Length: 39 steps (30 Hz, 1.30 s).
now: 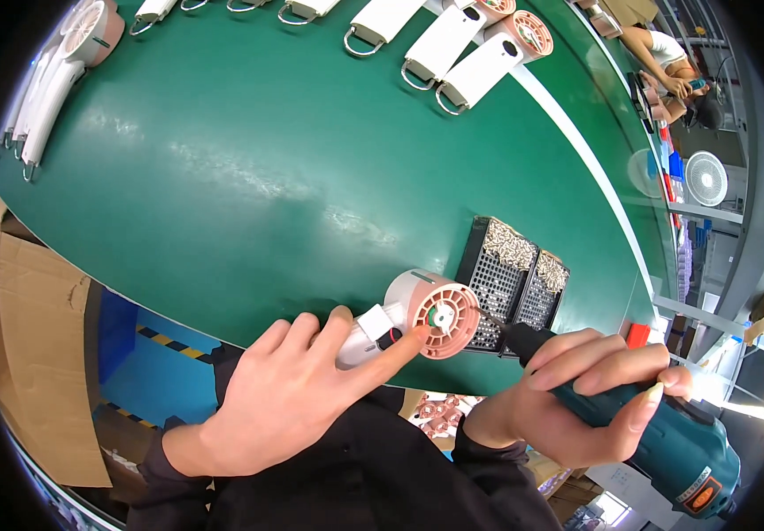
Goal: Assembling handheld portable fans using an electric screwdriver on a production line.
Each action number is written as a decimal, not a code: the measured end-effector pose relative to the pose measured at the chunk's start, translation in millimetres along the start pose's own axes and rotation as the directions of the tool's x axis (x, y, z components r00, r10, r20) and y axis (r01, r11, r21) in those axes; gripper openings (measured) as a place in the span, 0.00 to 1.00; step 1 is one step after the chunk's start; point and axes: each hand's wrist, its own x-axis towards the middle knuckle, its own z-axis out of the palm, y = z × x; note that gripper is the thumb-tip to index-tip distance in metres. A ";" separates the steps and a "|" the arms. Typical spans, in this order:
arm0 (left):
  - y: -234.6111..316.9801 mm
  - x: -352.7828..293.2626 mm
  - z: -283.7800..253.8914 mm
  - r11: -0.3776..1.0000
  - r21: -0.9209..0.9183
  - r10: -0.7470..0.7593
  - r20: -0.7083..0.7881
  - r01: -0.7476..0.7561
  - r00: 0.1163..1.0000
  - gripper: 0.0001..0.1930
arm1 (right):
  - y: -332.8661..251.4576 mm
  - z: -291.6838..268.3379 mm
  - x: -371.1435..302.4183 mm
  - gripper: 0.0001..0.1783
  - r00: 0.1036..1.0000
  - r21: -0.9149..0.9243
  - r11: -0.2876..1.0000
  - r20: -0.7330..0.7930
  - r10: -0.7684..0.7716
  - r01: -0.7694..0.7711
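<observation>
My left hand (289,389) is closed around the white handle of a small handheld fan (444,320). Its pink, slotted round head faces up and to the right, and my index finger presses on the rim. In my right hand (590,398) is a teal electric screwdriver (678,442) with a black nose. Its thin bit points left at the right edge of the fan head; whether it touches is hard to tell. Just beyond the fan, a black screw tray (497,281) in two sections holds many small screws, some loose at the far end, others in rows of holes.
Several white fans with wire loops (479,75) lie along the far side of the green table (249,203); more stand bunched at the far left (54,97). A cardboard box (41,345) is at lower left. A co-worker (665,62) sits at upper right.
</observation>
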 end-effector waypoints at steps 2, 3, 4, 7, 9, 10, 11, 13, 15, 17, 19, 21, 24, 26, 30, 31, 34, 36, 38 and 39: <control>-0.1 0.0 -1.0 1.000 0.004 -0.004 0.010 0.004 1.000 0.31 | -0.7 -1.9 0.8 0.12 1.000 -0.017 1.000 0.023 0.004 -0.004; -0.1 -0.1 -1.4 1.000 0.007 -0.007 0.021 0.007 1.000 0.31 | -0.6 -2.5 0.9 0.12 0.999 -0.035 0.999 0.046 0.008 -0.006; 0.2 0.3 -1.0 1.000 0.004 -0.004 0.022 0.004 1.000 0.31 | -0.5 -2.5 0.5 0.12 0.999 -0.039 0.999 0.045 0.009 -0.008; 0.2 1.4 0.6 1.000 -0.010 0.000 0.028 0.000 1.000 0.31 | 0.3 -2.4 -0.5 0.13 1.000 0.022 0.999 -0.012 0.024 -0.024; -0.6 2.3 1.0 1.000 0.014 0.005 0.010 -0.005 1.000 0.31 | 1.1 -4.9 2.5 0.13 0.994 -0.006 0.996 0.065 0.087 -0.086; -0.2 2.8 0.5 1.000 0.008 0.004 0.015 -0.004 1.000 0.31 | 1.2 -8.6 4.3 0.13 0.984 0.013 0.991 0.119 0.131 -0.134; 0.0 3.2 -0.4 1.000 -0.001 -0.008 0.019 0.008 1.000 0.31 | 3.3 -7.6 3.5 0.13 0.983 0.010 0.990 0.119 0.138 -0.140; -0.5 3.0 0.1 1.000 -0.010 -0.024 0.024 0.024 0.999 0.31 | 10.2 -3.2 1.0 0.13 0.985 0.055 0.986 0.083 0.154 -0.159; -1.5 3.1 0.4 1.000 0.006 -0.002 0.004 0.002 1.000 0.31 | 14.2 -8.9 2.0 0.13 0.970 0.020 0.984 0.171 0.172 -0.178; 1.7 6.7 -4.6 1.000 -0.011 -0.020 0.030 0.020 0.999 0.29 | 13.1 -4.5 -0.2 0.13 0.984 0.036 0.986 0.074 0.162 -0.165; 2.5 7.7 -9.0 0.999 -0.017 -0.034 0.050 0.034 0.998 0.27 | 13.5 1.1 -1.5 0.13 0.985 0.073 0.983 0.042 0.168 -0.171; 0.6 6.5 -11.7 0.999 -0.020 -0.030 0.080 0.032 0.996 0.28 | 16.0 4.6 -1.4 0.13 0.985 0.120 0.978 0.002 0.172 -0.171; -3.8 1.5 -9.7 1.000 0.026 -0.012 0.002 0.012 1.000 0.28 | 15.9 4.5 -0.6 0.14 0.986 0.109 0.980 0.026 0.164 -0.166; -1.6 1.4 -12.6 0.998 0.001 -0.057 0.035 0.057 0.998 0.26 | 21.9 3.1 -4.3 0.15 0.983 0.127 0.975 0.011 0.182 -0.182; 2.4 0.1 -14.0 0.998 0.007 -0.065 0.043 0.065 0.997 0.25 | 27.3 -5.3 -5.1 0.12 0.993 0.077 0.992 0.073 0.091 -0.097; 1.4 -0.9 -11.3 0.998 -0.007 -0.068 0.045 0.068 0.997 0.26 | 27.3 -4.7 -4.4 0.12 0.991 0.110 0.987 0.080 0.104 -0.113; 4.7 -6.1 -16.6 0.996 -0.022 -0.089 0.051 0.090 0.995 0.26 | 19.2 -6.5 -1.9 0.14 0.991 0.181 0.979 0.111 0.075 -0.094; 10.8 -7.7 -22.0 0.995 -0.010 -0.097 0.033 0.097 0.995 0.27 | 2.9 -7.4 -3.3 0.15 0.999 0.249 0.968 0.037 -0.004 -0.006; 11.0 -9.1 -21.8 0.993 -0.024 -0.113 0.047 0.114 0.992 0.27 | -11.4 -8.8 5.2 0.12 0.994 0.230 0.968 -0.056 -0.093 0.104; 9.2 -9.9 -22.4 0.991 -0.025 -0.129 0.034 0.130 0.991 0.26 | -11.8 -14.1 10.1 0.10 0.982 0.167 0.970 -0.100 -0.161 0.176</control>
